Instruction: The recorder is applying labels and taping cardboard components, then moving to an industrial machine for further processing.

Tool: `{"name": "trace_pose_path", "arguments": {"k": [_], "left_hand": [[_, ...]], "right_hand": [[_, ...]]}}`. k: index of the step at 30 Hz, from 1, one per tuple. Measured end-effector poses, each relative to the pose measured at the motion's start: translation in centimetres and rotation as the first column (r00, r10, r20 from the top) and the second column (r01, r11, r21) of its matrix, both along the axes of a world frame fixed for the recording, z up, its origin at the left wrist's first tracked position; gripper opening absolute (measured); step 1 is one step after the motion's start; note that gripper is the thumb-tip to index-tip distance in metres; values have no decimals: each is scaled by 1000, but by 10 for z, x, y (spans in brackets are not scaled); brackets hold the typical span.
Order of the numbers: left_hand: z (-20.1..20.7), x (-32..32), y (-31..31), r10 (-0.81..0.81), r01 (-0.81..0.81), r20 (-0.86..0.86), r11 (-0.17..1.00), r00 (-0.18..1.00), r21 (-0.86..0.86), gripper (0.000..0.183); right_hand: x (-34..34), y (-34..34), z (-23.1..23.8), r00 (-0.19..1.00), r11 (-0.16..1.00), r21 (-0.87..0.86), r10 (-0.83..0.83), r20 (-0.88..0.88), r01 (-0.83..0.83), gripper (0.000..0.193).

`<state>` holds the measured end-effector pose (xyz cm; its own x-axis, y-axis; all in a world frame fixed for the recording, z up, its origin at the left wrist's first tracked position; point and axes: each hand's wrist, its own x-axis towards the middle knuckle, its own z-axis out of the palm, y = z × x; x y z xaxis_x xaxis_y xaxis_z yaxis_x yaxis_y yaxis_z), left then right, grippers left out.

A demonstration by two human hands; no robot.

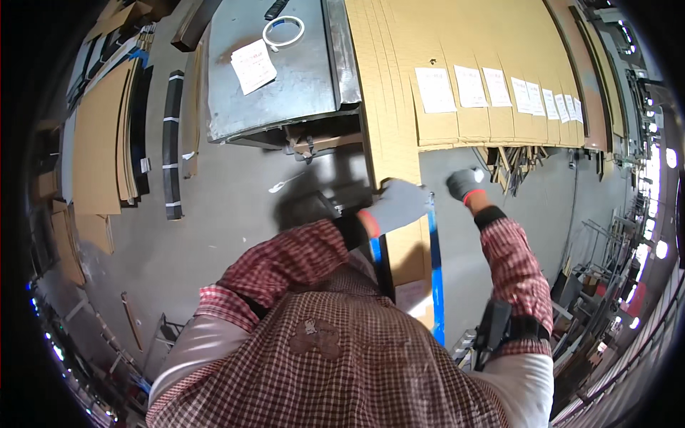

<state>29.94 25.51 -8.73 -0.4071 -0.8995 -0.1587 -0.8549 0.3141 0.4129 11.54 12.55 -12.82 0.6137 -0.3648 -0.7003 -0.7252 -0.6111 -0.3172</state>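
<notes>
Grey concrete floor [250, 235] is spreading under the work area, with a grey metal desk [285, 82] standing at upper left-centre. Long cardboard strip [394, 143]: it is lying right of the desk, its long axis running from the top of the view toward the wearer, the near end slanting slightly right and reaching the apron [342, 349]. Blue edging [437, 285] is flanking its near portion. Left hand [403, 207], grey-gloved, is lying across the strip and hiding part of it, fingers pointing right; cannot tell whether it is gripping. Right hand [467, 184], also gloved, is hovering apart from the strip, to its right, fingers seemingly curling; cannot tell whether anything is inside. Overlapping cardboard sheets [492, 43] are crowding the strip's right side farther out, white papers [435, 90] lying along their near edge; thin scraps [510, 167] are jutting out beneath. On the desk, a white ring [283, 32] and a paper stack [253, 66] are resting. Farther left, a long dark piece [173, 143] is lying roughly parallel to the view's vertical, near leaning boards [103, 143].
</notes>
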Motion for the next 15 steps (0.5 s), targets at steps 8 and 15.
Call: {"name": "trace_pose_path", "arguments": {"k": [8,15], "left_hand": [[-2,30,58,787,-704,-438,600,434,381,68],[18,23,72,725,-375,-337,628,601,682,111]], "right_hand": [[59,42,52,905,910,-97,-379,195,402,24],[13,73,58,949,978,-60,-207,-237,198,27]]}}
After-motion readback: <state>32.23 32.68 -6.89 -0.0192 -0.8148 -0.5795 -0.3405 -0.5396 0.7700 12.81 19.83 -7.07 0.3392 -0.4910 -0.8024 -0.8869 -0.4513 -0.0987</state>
